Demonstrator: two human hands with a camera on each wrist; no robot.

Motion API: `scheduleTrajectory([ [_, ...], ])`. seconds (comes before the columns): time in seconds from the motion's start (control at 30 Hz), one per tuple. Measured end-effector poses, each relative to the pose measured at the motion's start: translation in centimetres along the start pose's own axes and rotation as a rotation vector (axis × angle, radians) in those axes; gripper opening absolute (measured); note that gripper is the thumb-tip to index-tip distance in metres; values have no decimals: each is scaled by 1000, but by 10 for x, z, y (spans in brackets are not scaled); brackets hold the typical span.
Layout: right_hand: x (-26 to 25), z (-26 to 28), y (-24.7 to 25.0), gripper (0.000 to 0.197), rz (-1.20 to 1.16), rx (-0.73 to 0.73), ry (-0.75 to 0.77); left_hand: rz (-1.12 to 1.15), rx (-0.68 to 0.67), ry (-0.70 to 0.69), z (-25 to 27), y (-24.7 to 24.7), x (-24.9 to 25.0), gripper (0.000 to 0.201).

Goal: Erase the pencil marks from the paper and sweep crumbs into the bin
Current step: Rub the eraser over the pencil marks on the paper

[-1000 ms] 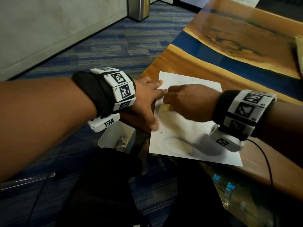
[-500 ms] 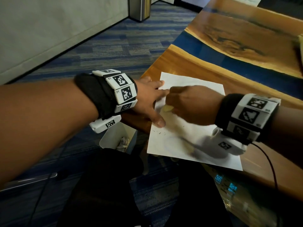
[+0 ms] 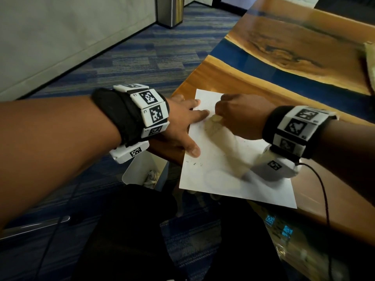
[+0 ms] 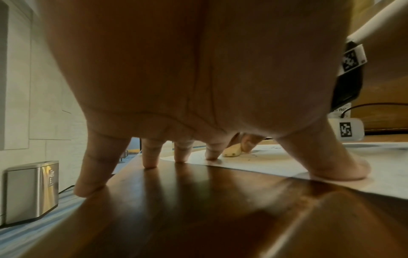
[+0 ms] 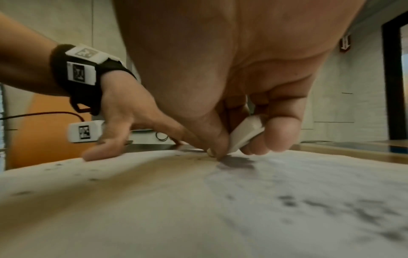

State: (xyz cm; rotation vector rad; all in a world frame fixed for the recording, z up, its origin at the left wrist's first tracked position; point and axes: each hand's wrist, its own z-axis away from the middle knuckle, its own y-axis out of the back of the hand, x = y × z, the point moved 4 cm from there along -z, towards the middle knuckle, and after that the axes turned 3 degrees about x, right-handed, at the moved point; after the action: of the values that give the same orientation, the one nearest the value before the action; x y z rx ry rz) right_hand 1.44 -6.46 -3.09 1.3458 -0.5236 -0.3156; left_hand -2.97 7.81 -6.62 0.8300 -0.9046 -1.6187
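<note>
The right hand is working the eraser slightly farther up the paper than a second ago, pinching it between thumb and fingers. The left hand, fingers spread flat, is pinning the paper's left edge. The bin sits below the left hand. No readable writing.

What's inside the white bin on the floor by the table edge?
The bin holds crumpled white paper scraps near its right side. The left hand and its wrist camera cover the bin's top part, so the rest of the contents cannot be seen.
</note>
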Motion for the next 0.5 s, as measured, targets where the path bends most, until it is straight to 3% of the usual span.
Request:
scheduleTrajectory([
  [0.07, -13, 5, 0, 21, -22, 3, 72, 7, 6, 3, 0, 1, 0, 128],
  [0.13, -38, 17, -2, 21, -60, -41, 245, 12, 0, 1, -1, 2, 0, 130],
  [0.2, -31, 16, 0, 22, -72, -67, 212, 5, -12, 1, -1, 3, 1, 132],
  [0.3, 1, 7, 1, 21, 9, -18, 19, -10, -17, 9, 3, 5, 4, 126],
  [0.33, -2, 8, 0, 20, -2, 2, 31, -12, -13, 8, 3, 5, 4, 123],
  [0.43, -39, 24, -3, 22, -60, -25, 251, -2, -3, -2, 3, 6, 4, 121],
  [0.5, -34, 24, -4, 21, -60, -55, 235, -17, -4, -2, 2, 6, 5, 122],
])
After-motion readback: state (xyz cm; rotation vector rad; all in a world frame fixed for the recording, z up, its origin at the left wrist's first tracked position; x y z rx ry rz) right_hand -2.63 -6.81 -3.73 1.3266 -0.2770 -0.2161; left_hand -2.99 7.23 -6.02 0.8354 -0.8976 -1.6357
